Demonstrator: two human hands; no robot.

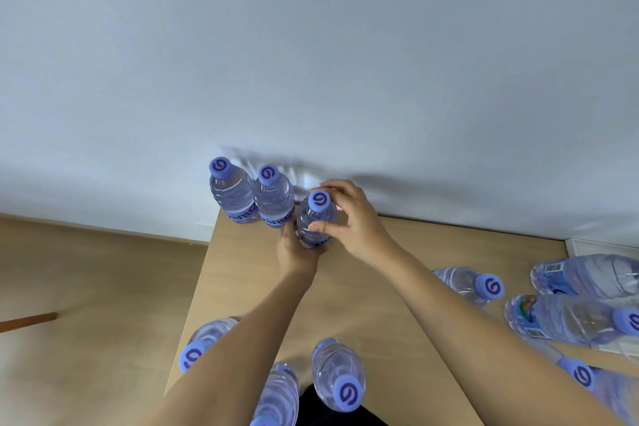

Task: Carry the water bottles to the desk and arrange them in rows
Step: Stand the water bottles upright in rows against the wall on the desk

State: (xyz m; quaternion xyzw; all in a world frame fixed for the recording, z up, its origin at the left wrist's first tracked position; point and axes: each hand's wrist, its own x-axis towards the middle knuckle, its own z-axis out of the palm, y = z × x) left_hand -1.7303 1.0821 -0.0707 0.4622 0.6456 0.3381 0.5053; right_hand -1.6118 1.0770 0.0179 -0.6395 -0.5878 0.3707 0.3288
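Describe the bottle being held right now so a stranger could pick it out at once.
Start at the far left corner of the wooden desk, against the white wall, where three capped bottles stand upright in a row. The held bottle is the right-hand one. Unlike its two neighbours, both hands grip it: left hand low, right hand near the shoulder.

Both forearms bare to the frame edge; no sleeves in view. Left hand and right hand ungloved. Dark garment visible below.

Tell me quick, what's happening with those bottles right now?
Both hands, left hand and right hand, gripping third bottle upright beside two standing bottles at desk back edge. Path unobstructed.
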